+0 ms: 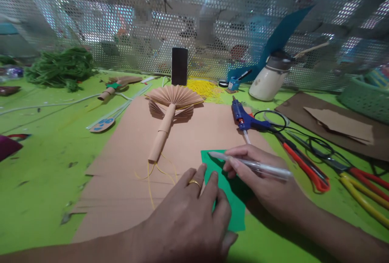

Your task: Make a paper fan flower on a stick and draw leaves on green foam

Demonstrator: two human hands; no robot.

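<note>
Green paper (238, 211), straight-edged; left hand (197, 208) laid loosely across, right hand (264, 184) pinching pen (263, 168).

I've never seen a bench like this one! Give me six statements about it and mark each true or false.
1. The right hand holds a pen. True.
2. The phone stands upright at the back. True.
3. The left hand holds the phone. False: its fingers rest on green paper.
4. The glue gun lies right of the fan. True.
5. The glue gun is yellow. False: it is mainly blue.
6. The pen's tip is over the fan. False: it is at the green paper.
</note>
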